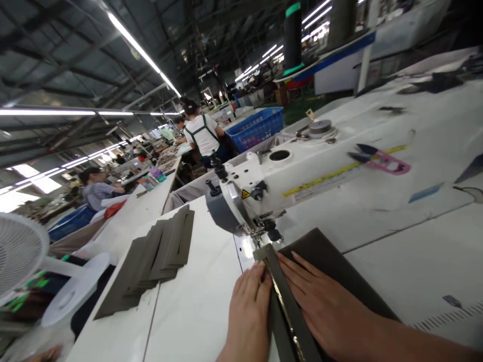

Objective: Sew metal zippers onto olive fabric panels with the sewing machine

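Note:
A dark grey-brown fabric piece (332,274) lies under the needle area of a white sewing machine (241,201). Along its narrow folded strip runs a gold zipper (283,306). My left hand (249,306) rests on the left edge of the strip, fingers extended toward the presser foot. Flat on the fabric right of the zipper is my right hand (320,299), its fingers stretched forward. Both hands are just in front of the needle. Left of the machine, a stack of similar grey pieces (154,256) is fanned out on the white table (188,306).
Pink-handled snips (388,161) lie on the machine's arm, near a bobbin winder (320,128). A white fan (20,256) stands at the left. Behind are a blue crate (256,128) and people (204,133) at other tables.

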`<state>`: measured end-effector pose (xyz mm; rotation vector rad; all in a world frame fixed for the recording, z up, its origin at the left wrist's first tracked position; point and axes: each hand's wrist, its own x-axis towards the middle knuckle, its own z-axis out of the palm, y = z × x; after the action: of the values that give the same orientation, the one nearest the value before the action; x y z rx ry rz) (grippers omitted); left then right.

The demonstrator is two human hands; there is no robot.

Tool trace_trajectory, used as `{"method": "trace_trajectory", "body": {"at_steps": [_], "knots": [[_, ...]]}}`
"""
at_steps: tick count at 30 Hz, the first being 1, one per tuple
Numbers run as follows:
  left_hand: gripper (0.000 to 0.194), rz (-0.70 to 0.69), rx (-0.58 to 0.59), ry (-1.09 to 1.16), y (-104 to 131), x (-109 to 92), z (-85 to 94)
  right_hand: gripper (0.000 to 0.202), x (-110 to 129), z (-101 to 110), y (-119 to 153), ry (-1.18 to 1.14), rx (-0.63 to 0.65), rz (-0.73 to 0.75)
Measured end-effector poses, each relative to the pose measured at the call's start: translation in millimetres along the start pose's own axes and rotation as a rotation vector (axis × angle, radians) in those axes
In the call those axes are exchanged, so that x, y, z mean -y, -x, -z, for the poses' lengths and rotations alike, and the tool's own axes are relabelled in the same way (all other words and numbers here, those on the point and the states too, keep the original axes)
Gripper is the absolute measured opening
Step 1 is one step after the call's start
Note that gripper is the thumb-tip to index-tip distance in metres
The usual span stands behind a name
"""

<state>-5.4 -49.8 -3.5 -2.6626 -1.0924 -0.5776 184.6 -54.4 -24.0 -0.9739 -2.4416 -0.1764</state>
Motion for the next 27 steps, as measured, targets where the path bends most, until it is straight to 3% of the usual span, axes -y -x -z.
{"method": "trace_trajectory", "body": {"at_steps": [4,11,17,27], "knots": [[0.022,0.098,-0.044,0.009,-10.3,0.9,-6.7,0.060,-12.0,-6.7,-4.0,0.032,-0.023,0.060],[0.019,0.095,-0.128,-0.020,-28.6,13.4,-21.5,0.062,-35.4,-21.9,-13.3,0.084,-0.038,0.102],[0.019,0.099,-0.138,-0.005,-28.6,13.1,-23.3,0.067,-40.6,-21.9,-15.4,0.116,-0.081,0.159],[0.023,0.096,-0.112,0.015,-28.8,12.7,-28.9,0.062,-42.0,-17.6,-13.5,0.027,-0.014,0.109]]}}
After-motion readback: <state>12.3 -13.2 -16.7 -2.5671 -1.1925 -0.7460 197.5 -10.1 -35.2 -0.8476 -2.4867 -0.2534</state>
